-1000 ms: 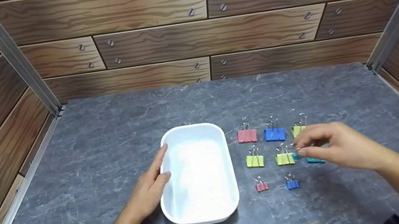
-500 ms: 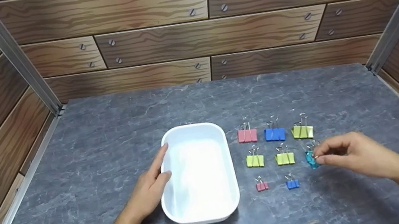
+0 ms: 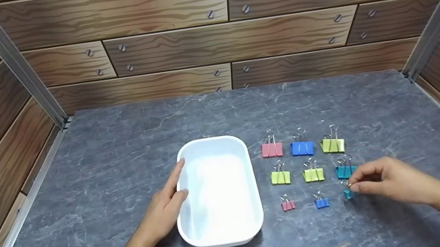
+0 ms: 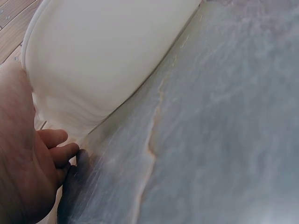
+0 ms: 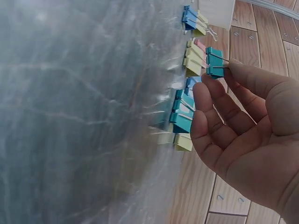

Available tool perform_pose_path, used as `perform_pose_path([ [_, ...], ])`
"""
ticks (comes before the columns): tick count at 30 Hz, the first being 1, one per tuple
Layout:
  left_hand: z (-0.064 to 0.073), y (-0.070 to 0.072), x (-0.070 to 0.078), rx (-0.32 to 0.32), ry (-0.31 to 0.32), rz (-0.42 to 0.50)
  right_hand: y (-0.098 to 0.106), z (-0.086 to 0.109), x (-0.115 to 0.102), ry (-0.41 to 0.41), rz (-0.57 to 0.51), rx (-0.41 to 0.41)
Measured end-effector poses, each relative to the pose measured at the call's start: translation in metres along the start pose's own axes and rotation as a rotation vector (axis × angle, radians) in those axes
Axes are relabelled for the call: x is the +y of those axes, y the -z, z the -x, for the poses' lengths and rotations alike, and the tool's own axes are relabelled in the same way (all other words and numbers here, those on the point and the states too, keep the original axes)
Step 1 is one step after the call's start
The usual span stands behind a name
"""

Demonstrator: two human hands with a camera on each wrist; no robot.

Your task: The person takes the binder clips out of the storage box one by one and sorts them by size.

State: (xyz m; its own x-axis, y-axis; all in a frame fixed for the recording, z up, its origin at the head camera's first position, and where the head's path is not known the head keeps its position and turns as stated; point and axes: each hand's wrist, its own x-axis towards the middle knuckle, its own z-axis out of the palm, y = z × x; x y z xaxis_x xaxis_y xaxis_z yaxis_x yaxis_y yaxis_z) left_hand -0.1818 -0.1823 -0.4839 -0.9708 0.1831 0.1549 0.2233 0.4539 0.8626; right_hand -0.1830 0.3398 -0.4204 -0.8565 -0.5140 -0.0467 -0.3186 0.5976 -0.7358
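Observation:
My right hand (image 3: 391, 184) pinches a small teal binder clip (image 5: 215, 63) by its wire handles. In the head view this clip stands at the right end of the nearest row, just below a larger teal binder clip (image 3: 345, 171). Thumb and index finger of my left hand (image 3: 164, 210) lie over the left rim of a white rectangular tub (image 3: 257, 189). The left wrist view shows its other fingers bent beside the tub's outer wall. To the left of the pinched clip sit a small blue binder clip (image 3: 322, 203) and a small pink one (image 3: 288, 205).
Behind them stand two yellow-green binder clips (image 3: 280, 177). Farther back are a large pink clip (image 3: 272, 149), a large blue clip (image 3: 302, 148) and a large yellow-green clip (image 3: 332, 145). Wood-patterned panels (image 3: 172, 51) enclose the grey marbled table (image 3: 136, 128).
The right hand has set the larger teal clip upright in the middle row, then come nearer with the small teal clip to the front row. The left hand stays on the tub.

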Motion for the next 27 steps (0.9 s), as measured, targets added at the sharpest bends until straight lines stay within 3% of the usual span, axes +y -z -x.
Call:
perform_pose_path([
  [27, 0.0004, 0.0003, 0.0006, 0.000, -0.006, -0.015, -0.0054, 0.0009, 0.0104, -0.030, 0.014, -0.027],
])
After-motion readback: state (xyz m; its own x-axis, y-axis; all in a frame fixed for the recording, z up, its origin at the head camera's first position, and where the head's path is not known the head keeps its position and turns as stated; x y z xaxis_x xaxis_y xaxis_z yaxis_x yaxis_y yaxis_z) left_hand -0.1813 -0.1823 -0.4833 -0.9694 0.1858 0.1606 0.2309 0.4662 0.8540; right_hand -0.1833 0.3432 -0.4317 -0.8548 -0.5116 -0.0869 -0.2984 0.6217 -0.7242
